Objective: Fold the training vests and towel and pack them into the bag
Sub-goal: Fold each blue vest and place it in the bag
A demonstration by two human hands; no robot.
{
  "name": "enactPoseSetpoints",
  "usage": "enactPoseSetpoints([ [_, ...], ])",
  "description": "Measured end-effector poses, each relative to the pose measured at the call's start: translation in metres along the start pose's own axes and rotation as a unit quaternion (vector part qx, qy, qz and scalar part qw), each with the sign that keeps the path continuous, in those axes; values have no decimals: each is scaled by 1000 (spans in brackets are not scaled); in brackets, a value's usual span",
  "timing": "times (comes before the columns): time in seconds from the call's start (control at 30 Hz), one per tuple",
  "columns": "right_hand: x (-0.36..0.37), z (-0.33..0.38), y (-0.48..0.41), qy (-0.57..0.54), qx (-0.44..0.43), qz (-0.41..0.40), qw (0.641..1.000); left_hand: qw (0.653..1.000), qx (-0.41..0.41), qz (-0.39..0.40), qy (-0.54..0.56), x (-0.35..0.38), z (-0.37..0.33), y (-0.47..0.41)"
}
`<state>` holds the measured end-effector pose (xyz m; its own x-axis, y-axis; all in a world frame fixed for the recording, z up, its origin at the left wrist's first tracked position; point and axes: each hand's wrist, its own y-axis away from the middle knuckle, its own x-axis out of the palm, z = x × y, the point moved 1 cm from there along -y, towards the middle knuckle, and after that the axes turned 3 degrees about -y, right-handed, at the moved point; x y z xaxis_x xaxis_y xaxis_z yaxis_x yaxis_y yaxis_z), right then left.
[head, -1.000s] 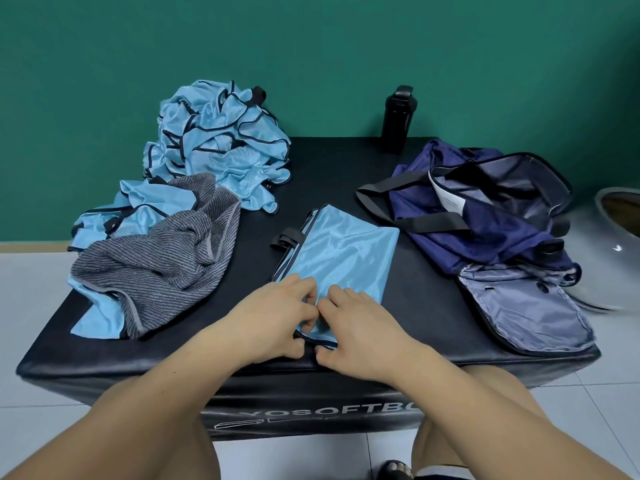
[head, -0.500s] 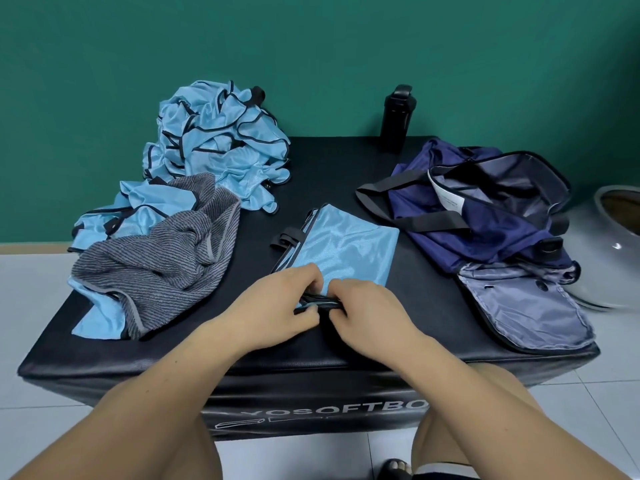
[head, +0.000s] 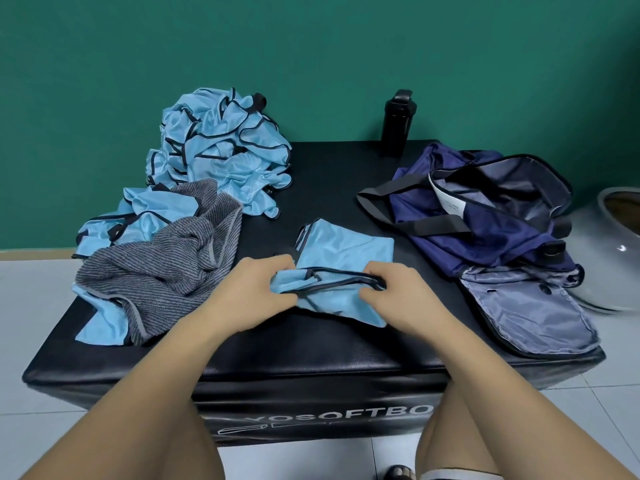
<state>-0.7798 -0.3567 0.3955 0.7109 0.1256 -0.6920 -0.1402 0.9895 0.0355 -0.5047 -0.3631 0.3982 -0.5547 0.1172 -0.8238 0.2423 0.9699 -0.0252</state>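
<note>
A light blue training vest (head: pixel 346 247) with black trim lies partly folded in the middle of the black padded box (head: pixel 311 358). My left hand (head: pixel 252 289) pinches its near edge at the left, and my right hand (head: pixel 398 292) pinches the same edge at the right, lifting it off the box. A heap of more blue vests (head: pixel 221 150) sits at the back left. A grey striped towel (head: pixel 162 265) lies crumpled at the left, over another vest. The navy bag (head: pixel 485 223) lies open at the right, its grey flap (head: pixel 526 313) spread toward me.
A black bottle (head: pixel 398 123) stands at the box's back edge by the green wall. A pale round vessel (head: pixel 620 251) sits on the floor right of the bag. My knees are under the box's near side. White tiled floor surrounds the box.
My hands gathered the vest's near edge, then moved apart along it and raised it, so the near part is now folding away from me over the rest.
</note>
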Motion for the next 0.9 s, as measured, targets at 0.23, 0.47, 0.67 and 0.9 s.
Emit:
enactPoseSetpoints([
  [0.23, 7, -19, -21, -143, 49, -44, 988, 998, -18, 3, 68, 3, 1, -5],
  [0.47, 22, -36, -46, -141, 99, -86, 981, 989, -83, 74, 101, 7, 17, -9],
  [0.67, 26, -44, -52, -146, 125, -102, 976, 982, -149, 54, 107, 15, 27, -19],
  [0.9, 29, -42, -52, -65, 103, -130, 984, 983, -177, -36, 46, 18, 28, -20],
])
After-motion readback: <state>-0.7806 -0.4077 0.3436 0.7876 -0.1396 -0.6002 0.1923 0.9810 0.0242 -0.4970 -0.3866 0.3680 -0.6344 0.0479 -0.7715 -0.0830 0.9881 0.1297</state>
